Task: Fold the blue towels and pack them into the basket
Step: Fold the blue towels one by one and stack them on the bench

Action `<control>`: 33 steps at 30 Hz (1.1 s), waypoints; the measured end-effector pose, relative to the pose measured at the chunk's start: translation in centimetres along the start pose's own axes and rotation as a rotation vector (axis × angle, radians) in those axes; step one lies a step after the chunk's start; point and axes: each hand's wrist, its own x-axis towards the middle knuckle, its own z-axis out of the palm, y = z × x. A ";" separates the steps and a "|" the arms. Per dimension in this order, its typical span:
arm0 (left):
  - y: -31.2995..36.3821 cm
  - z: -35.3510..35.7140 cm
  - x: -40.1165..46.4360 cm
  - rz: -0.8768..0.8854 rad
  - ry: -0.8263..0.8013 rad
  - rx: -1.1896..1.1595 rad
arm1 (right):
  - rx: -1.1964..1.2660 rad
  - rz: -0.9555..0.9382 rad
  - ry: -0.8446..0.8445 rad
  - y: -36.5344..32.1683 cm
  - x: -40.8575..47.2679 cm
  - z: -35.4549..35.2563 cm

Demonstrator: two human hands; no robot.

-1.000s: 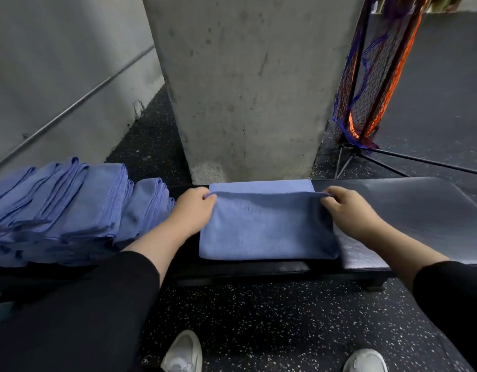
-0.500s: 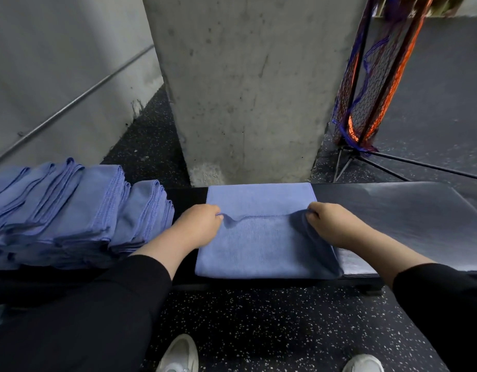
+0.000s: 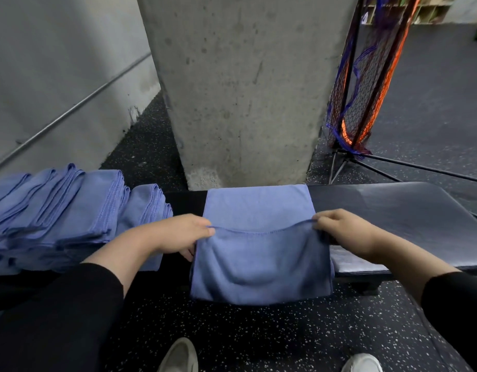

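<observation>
A blue towel (image 3: 259, 253) lies on the black padded bench (image 3: 409, 208) in front of me, its near part hanging over the bench's front edge. My left hand (image 3: 178, 233) pinches the left end of the towel's top hemmed edge. My right hand (image 3: 344, 230) pinches the right end of that edge. The edge sags between both hands, lifted off the layer beneath. A pile of folded blue towels (image 3: 57, 208) sits on the left. No basket is in view.
A concrete pillar (image 3: 240, 89) rises right behind the bench. A black stand with orange and blue netting (image 3: 366, 84) is at the back right. Grey walls run along the left. The speckled black floor (image 3: 259, 336) and my two shoes are below.
Both hands have drawn the towel's top edge toward me, from the far side to about mid-towel. The near part now hangs over the bench's front edge.
</observation>
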 end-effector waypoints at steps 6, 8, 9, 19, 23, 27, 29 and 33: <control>1.8 -0.9 3.8 0.187 0.537 -0.086 | 0.376 0.038 0.288 -2.1 3.5 0.5; 2.1 -0.8 5.3 0.195 0.703 0.043 | 0.195 -0.029 0.437 -2.3 5.1 0.7; 2.1 -0.6 6.0 0.187 0.743 0.089 | 0.082 -0.060 0.474 -2.1 5.9 0.9; 0.7 1.4 9.8 0.059 0.531 0.524 | -0.607 -0.027 0.338 0.1 8.0 2.3; 0.9 1.4 8.2 0.030 0.430 0.669 | -0.705 0.023 0.225 -0.6 6.3 2.0; 1.8 2.1 4.8 0.022 0.298 0.813 | -0.729 0.099 0.025 -1.0 3.4 1.2; 1.8 2.4 3.3 0.024 0.237 0.840 | -0.701 0.111 -0.025 -0.9 1.8 1.0; 0.6 1.9 1.8 0.053 0.217 0.610 | -0.457 0.088 0.004 0.3 -0.5 0.5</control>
